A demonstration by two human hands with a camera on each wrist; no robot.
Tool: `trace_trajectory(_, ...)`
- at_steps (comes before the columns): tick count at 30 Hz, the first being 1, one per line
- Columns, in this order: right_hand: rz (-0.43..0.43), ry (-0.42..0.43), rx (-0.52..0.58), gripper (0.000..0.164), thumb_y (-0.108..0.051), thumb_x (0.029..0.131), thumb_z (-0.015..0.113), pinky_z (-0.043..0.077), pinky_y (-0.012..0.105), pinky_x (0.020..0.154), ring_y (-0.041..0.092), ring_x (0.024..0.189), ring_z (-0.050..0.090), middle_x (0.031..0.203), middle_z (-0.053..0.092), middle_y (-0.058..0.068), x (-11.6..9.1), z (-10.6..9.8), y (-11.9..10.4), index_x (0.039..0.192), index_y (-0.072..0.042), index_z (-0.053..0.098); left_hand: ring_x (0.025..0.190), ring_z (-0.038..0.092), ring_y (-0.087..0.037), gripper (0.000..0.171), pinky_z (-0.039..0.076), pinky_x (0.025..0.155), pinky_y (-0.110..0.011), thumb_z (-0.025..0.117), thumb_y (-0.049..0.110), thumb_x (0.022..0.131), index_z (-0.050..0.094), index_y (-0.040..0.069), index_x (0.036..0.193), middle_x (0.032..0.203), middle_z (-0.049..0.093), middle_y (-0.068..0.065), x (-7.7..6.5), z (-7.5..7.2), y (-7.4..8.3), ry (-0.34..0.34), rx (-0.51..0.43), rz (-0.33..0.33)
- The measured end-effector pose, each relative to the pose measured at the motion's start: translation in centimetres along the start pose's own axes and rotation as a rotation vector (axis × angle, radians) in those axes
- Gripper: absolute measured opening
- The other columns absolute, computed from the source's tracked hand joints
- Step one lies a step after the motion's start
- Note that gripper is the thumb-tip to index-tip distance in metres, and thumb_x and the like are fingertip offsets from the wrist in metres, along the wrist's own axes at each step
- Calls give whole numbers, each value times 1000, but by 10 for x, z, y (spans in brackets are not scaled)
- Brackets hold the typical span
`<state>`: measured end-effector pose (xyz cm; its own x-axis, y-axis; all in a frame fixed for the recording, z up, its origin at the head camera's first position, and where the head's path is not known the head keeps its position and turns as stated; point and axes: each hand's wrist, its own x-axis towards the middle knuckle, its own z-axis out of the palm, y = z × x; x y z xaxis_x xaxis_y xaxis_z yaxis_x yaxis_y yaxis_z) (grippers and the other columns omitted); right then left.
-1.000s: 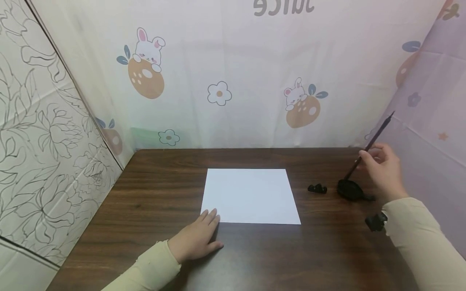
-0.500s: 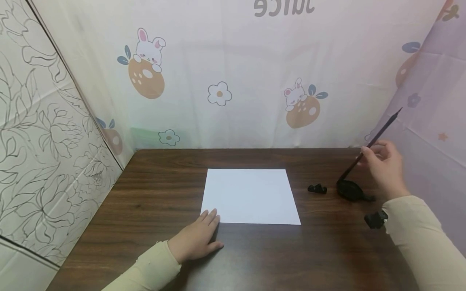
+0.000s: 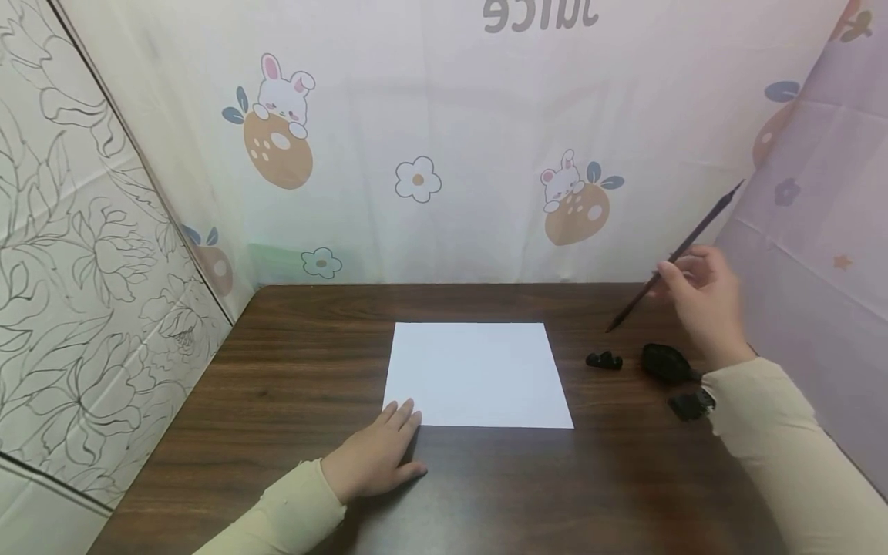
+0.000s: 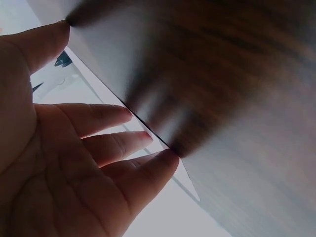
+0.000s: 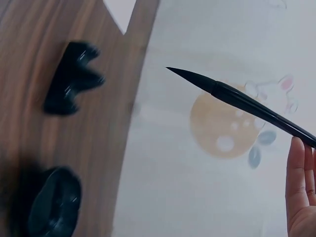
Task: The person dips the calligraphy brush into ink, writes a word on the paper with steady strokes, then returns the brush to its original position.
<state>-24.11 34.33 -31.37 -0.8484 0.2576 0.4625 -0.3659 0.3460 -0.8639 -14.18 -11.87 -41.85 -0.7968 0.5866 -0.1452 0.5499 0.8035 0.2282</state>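
My right hand [image 3: 704, 304] pinches a dark calligraphy brush [image 3: 673, 258] at mid-shaft, slanted, its bristle end pointing down and left over the table. In the right wrist view the brush's black bristles [image 5: 190, 78] come to a fine point. Below it, a small black brush rest [image 3: 604, 360] and a black ink dish [image 3: 666, 363] with a handle stand on the table. My left hand [image 3: 375, 451] lies flat, its fingertips on the lower left corner of a blank white sheet of paper [image 3: 479, 374]. The left wrist view shows those fingers [image 4: 118, 148] spread and nearly straight.
The dark wooden table [image 3: 291, 370] ends at a pale printed curtain [image 3: 479, 231] behind it. Another curtain hangs close to my right arm, and a flower-patterned panel [image 3: 104, 254] borders the left side. A black wrist camera [image 3: 690, 405] juts from my right sleeve.
My right hand has lifted the brush off the ink dish and carried it up and left, its tip now above the area behind the brush rest. My left hand stays on the paper.
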Motion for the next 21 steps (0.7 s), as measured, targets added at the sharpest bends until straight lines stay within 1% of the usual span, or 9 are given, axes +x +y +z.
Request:
trace_trajectory(1, -4, -8, -9, 26, -9, 94, 64, 54, 12, 60, -2, 63, 66, 89, 64, -14, 1, 4, -3, 113, -20, 51, 142, 35, -43, 73, 38, 112, -52, 61, 47, 93, 42, 0, 146, 156, 35, -22, 0, 0, 0, -1, -4, -2)
trace_trajectory(4, -20, -22, -89, 28, -13, 94, 64, 55, 12, 62, -4, 67, 67, 92, 62, -16, 2, 14, -10, 117, -22, 50, 143, 34, -43, 72, 39, 111, -52, 61, 47, 93, 43, 3, 147, 156, 34, -22, 0, 0, 0, -4, -12, -4)
trace_trajectory(5, -24, -28, -96, 28, -14, 95, 64, 55, 13, 63, -5, 70, 67, 93, 61, -16, 2, 18, -11, 117, -23, 50, 143, 34, -43, 72, 39, 111, -53, 61, 47, 93, 43, 3, 147, 156, 34, -22, 0, 0, 0, -5, -13, -5)
trace_trajectory(8, -45, -51, -66, 29, -11, 94, 64, 57, 15, 64, -4, 75, 67, 96, 60, -14, 2, 29, -16, 118, -21, 50, 143, 34, -43, 72, 39, 111, -52, 61, 47, 93, 43, 3, 147, 156, 34, -22, 0, 1, 0, 1, -5, 1)
trace_trajectory(10, -66, -70, -58, 27, -10, 95, 63, 57, 15, 64, -3, 78, 67, 96, 60, -14, 3, 36, -18, 117, -19, 51, 143, 34, -43, 72, 39, 111, -52, 61, 47, 93, 43, 3, 147, 156, 34, -22, 0, 1, -1, 4, -2, 4)
trace_trajectory(13, -83, -104, -56, 24, -9, 96, 61, 57, 16, 65, -1, 79, 67, 95, 60, -14, 3, 47, -21, 117, -16, 51, 142, 34, -44, 72, 39, 111, -52, 61, 47, 93, 43, 3, 147, 156, 34, -22, 0, 1, -1, 8, 4, 7)
trace_trajectory(17, -92, -140, -113, 24, -15, 97, 60, 57, 16, 67, 0, 78, 66, 94, 58, -16, 3, 63, -25, 120, -16, 51, 143, 34, -43, 72, 39, 112, -52, 61, 48, 92, 43, 4, 147, 156, 34, -21, 0, 2, -1, 4, 7, 3)
trace_trajectory(18, -93, -149, -117, 25, -15, 97, 60, 57, 16, 67, 0, 78, 66, 94, 58, -16, 3, 67, -26, 121, -14, 51, 143, 34, -43, 72, 39, 111, -52, 61, 48, 92, 43, 4, 147, 156, 34, -21, 0, 2, -1, 3, 6, 1)
trace_trajectory(21, -90, -168, -125, 29, -19, 96, 62, 57, 17, 67, 0, 79, 66, 95, 59, -13, 2, 79, -28, 122, -11, 51, 143, 34, -43, 72, 39, 112, -52, 61, 48, 92, 43, 4, 147, 157, 34, -21, 0, 2, 0, 0, 5, -4)
